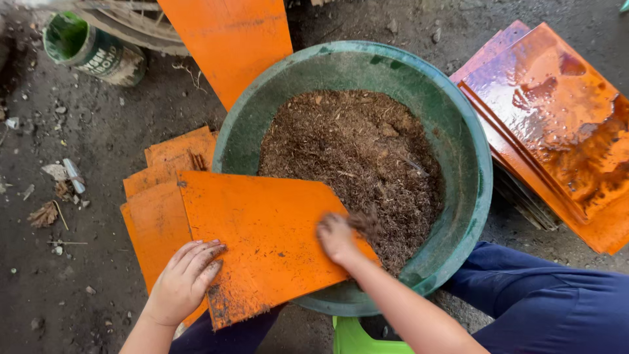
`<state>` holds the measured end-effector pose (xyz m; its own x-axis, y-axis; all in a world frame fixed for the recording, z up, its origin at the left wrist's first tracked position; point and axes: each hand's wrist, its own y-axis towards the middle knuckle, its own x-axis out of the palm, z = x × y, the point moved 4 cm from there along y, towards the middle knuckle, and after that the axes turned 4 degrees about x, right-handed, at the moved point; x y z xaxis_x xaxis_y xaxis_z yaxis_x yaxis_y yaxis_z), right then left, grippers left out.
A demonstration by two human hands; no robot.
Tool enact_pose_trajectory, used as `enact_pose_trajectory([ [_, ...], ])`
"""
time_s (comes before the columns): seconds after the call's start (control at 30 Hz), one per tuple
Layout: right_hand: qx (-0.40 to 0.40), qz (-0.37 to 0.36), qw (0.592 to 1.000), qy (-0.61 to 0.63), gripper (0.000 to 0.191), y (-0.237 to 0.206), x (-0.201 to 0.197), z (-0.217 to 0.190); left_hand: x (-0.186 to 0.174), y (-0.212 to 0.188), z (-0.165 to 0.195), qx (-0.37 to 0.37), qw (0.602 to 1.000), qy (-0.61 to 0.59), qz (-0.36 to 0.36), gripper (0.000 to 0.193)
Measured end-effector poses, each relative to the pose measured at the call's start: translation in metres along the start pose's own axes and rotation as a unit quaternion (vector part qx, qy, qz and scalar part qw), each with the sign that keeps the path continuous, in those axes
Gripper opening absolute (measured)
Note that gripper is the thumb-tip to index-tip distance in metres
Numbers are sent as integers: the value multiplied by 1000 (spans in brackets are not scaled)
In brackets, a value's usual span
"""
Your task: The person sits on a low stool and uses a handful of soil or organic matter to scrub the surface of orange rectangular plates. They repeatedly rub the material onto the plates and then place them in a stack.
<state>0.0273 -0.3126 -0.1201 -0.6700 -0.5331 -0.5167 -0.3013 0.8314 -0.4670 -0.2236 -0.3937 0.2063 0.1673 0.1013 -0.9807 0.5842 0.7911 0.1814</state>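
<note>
A big green plastic basin [469,164] stands on the ground, half full of brown fibrous husk [354,157]. An orange board [262,229] lies tilted across its near left rim. My left hand [185,280] presses flat on the board's lower left corner, fingers spread. My right hand [338,237] is at the board's right edge, closed on a clump of the brown husk just above the basin.
More orange boards [157,196] lie stacked on the dirt at left. A wet stack of orange boards [557,124] sits at right, another board [229,39] leans at top. A green can [92,49] lies top left. My blue trouser leg [544,301] is bottom right.
</note>
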Motion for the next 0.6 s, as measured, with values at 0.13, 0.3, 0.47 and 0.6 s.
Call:
enact_pose_trajectory([
  [0.13, -70, -1, 989, 127, 55, 8, 18, -66, 0, 1, 1, 30, 999, -21, 13, 20],
  [0.3, -73, 21, 997, 11, 45, 108, -14, -33, 6, -6, -12, -23, 999, -23, 9, 25],
  [0.47, 60, -122, 963, 232, 50, 101, -25, 42, 6, -4, -22, -33, 999, -23, 28, 18],
  [0.6, 54, -136, 988, 38, 50, 65, -36, 76, 6, 6, -21, -17, 1000, -8, 19, 15],
])
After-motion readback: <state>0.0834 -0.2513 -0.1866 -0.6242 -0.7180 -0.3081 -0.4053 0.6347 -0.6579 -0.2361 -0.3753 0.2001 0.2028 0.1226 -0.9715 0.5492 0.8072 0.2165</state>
